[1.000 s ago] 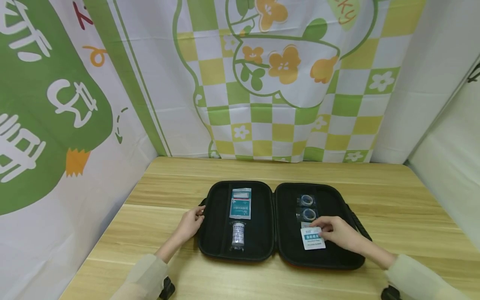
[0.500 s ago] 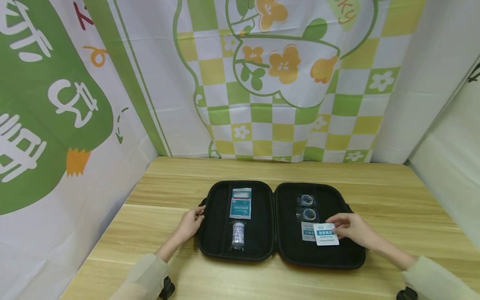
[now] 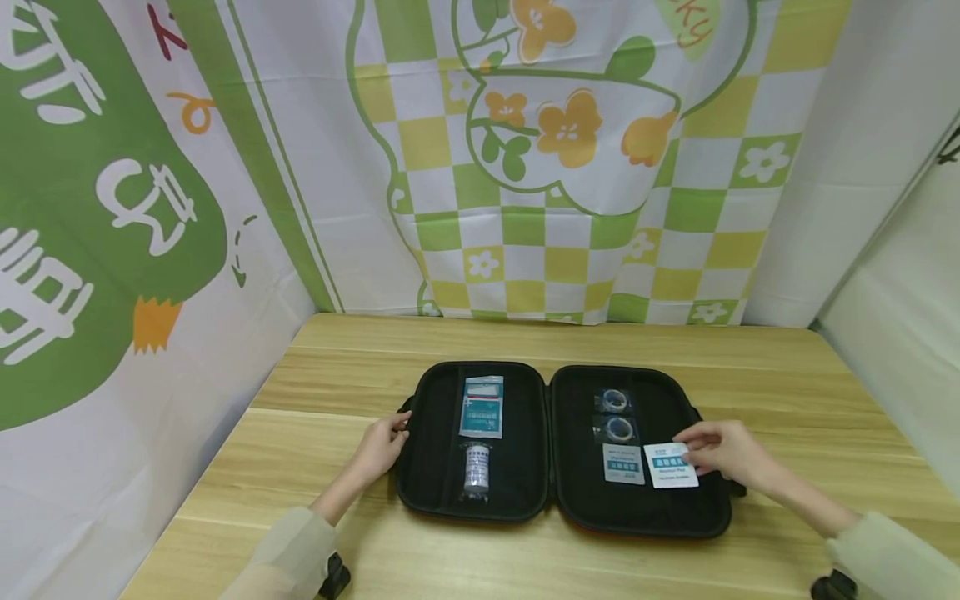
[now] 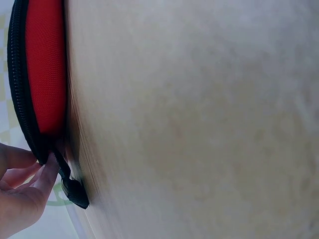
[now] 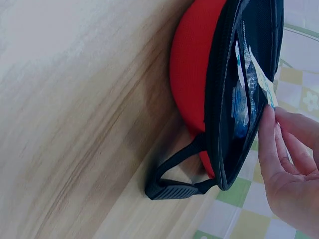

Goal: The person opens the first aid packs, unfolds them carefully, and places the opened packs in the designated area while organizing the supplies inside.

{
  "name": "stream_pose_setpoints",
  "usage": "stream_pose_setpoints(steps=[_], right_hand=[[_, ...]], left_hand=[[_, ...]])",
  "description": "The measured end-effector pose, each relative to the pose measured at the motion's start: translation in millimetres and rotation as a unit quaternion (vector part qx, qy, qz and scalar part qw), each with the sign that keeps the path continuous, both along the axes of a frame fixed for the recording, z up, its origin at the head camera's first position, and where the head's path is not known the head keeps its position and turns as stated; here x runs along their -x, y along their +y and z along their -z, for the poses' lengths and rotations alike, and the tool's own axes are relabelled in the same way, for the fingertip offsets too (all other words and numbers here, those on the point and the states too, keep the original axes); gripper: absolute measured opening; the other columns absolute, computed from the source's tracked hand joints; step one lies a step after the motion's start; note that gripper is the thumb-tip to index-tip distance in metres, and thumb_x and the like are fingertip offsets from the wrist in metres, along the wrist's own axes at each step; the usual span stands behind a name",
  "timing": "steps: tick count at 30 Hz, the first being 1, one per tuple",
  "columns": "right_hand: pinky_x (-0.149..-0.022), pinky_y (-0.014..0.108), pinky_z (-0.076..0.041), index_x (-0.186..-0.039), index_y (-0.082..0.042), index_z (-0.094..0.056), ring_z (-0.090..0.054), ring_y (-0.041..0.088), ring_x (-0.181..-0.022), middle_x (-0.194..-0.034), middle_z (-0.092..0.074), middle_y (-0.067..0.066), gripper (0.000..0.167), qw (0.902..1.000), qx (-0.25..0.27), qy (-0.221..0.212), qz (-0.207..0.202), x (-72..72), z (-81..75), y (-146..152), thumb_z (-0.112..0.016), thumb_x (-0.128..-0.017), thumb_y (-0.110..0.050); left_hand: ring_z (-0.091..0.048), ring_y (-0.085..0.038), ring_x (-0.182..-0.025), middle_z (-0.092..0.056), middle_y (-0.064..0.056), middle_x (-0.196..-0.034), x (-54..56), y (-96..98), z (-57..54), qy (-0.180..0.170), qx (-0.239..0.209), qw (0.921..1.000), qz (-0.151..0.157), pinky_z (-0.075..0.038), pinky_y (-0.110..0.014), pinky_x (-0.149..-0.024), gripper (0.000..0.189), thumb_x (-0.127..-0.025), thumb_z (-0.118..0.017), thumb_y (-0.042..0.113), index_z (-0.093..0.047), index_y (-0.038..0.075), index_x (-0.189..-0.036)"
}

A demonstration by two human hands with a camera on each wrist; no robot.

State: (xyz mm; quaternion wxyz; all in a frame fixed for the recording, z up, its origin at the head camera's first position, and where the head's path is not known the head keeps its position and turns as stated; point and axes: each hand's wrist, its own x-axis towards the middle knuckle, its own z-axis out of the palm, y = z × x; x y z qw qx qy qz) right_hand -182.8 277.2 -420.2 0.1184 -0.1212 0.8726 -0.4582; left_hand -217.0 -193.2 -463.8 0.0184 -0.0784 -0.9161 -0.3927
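A zip case (image 3: 517,483), black inside and red outside, lies unfolded on the table. At its left rim my left hand (image 3: 381,450) pinches the edge between thumb and fingers; the left wrist view shows this hand (image 4: 25,191) beside the zip and a black tab. Over the right half, my right hand (image 3: 726,457) pinches a white and teal alcohol pad packet (image 3: 670,468) by its right corner. A second such packet (image 3: 622,465) lies just left of it. In the right wrist view the held packet (image 5: 262,79) stands tilted above the case's inside.
Two wrapped rolls of tape (image 3: 618,429) lie higher in the right half. The left half holds a teal packet (image 3: 482,407) and a wrapped white roll (image 3: 476,471). A carry handle (image 5: 174,189) sticks out on the right side. Wooden tabletop (image 3: 360,342) surrounds the case.
My right hand has drawn the alcohol pad packet to the right, off the second packet, which now shows whole. The left hand has stayed at the case's rim.
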Motion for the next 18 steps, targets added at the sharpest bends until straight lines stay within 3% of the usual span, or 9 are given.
stream_pose_setpoints(steps=[7, 18], right_hand=[[-0.053, 0.027, -0.051, -0.095, 0.022, -0.055, -0.059, 0.01, -0.064, -0.081, -0.062, 0.021, 0.022, 0.9997, -0.005, 0.015, -0.016, -0.5, -1.1, 6.9, -0.054, -0.079, 0.008], [-0.05, 0.026, -0.051, -0.091, 0.021, -0.057, -0.059, 0.012, -0.061, -0.078, -0.062, 0.02, 0.018, 0.9983, -0.044, 0.014, -0.037, 0.6, 0.1, 14.7, -0.053, -0.077, 0.01]], left_hand=[[-0.057, -0.022, -0.077, -0.059, -0.023, -0.098, 0.2, 0.3, -0.7, -0.006, -0.001, 1.0, -0.001, -0.046, -0.027, -0.059, 0.035, -0.083, -0.052, -0.008, -0.05, -0.012, -0.117], [-0.052, -0.016, -0.068, -0.059, -0.022, -0.096, -0.2, 0.1, -1.1, -0.008, 0.003, 1.0, 0.0, -0.044, -0.025, -0.055, 0.035, -0.083, -0.052, -0.007, -0.05, -0.012, -0.117]])
